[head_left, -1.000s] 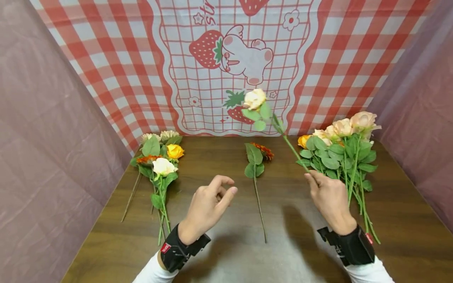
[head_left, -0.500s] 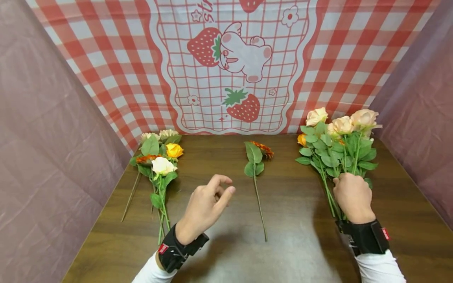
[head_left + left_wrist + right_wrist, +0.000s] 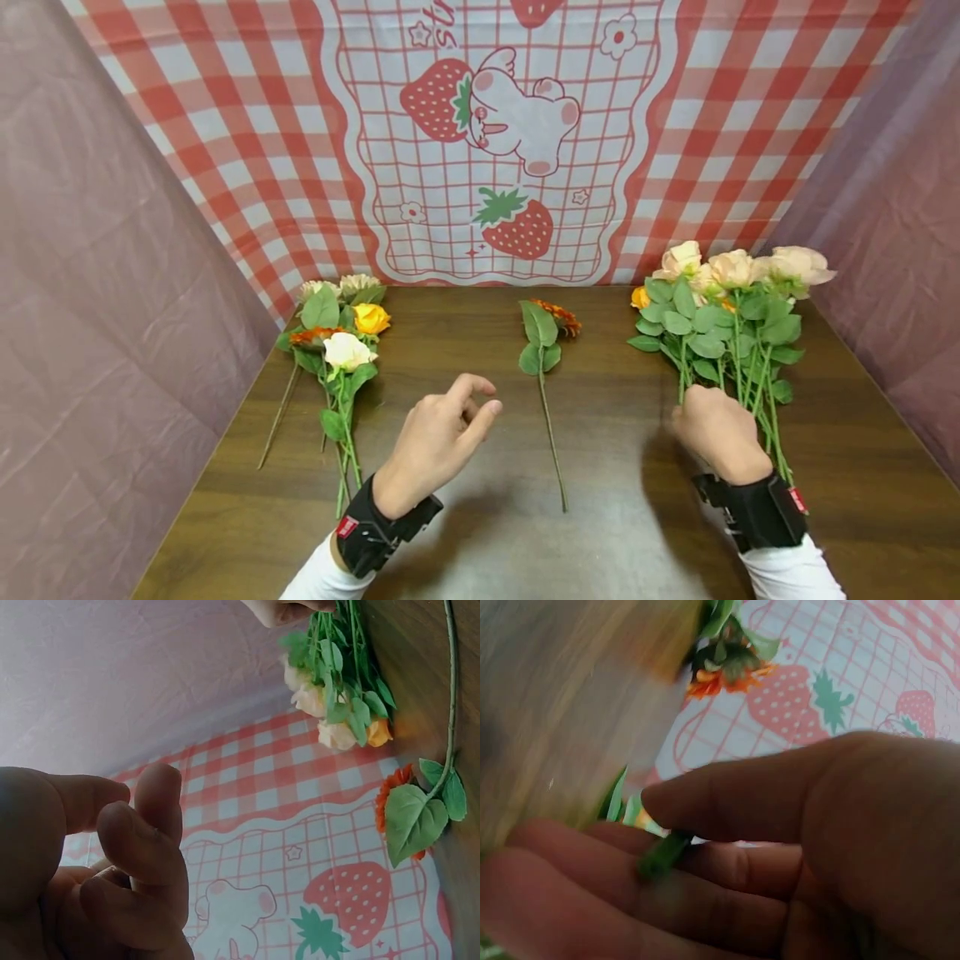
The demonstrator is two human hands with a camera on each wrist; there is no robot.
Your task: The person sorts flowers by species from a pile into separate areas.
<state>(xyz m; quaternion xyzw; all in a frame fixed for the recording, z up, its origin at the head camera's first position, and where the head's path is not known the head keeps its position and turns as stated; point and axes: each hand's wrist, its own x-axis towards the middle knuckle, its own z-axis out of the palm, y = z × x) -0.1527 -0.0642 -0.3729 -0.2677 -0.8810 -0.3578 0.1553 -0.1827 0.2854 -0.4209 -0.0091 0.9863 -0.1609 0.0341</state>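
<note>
My right hand (image 3: pixel 717 429) is at the stems of a bunch of cream roses (image 3: pixel 731 271) on the right of the table. In the right wrist view, a short piece of green stem (image 3: pixel 664 856) shows between the thumb and the fingers; which bloom it belongs to is hidden. My left hand (image 3: pixel 433 437) hovers left of centre with loosely curled fingers and holds nothing. Nearest to it lies a single orange flower (image 3: pixel 558 317) with green leaves and a long thin stem, at the middle of the table.
On the left lies a group of flowers: a white rose (image 3: pixel 348 352), a yellow-orange rose (image 3: pixel 371 319), an orange bloom and pale blooms at the back. Behind the wooden table (image 3: pixel 465 333) hangs a red-checked cloth (image 3: pixel 712 108); pink drapes (image 3: pixel 97 275) flank both sides.
My right hand carried a cream rose from above the table to the right bunch, then shifted slightly left. That rose now stands among the others. The left hand has barely moved.
</note>
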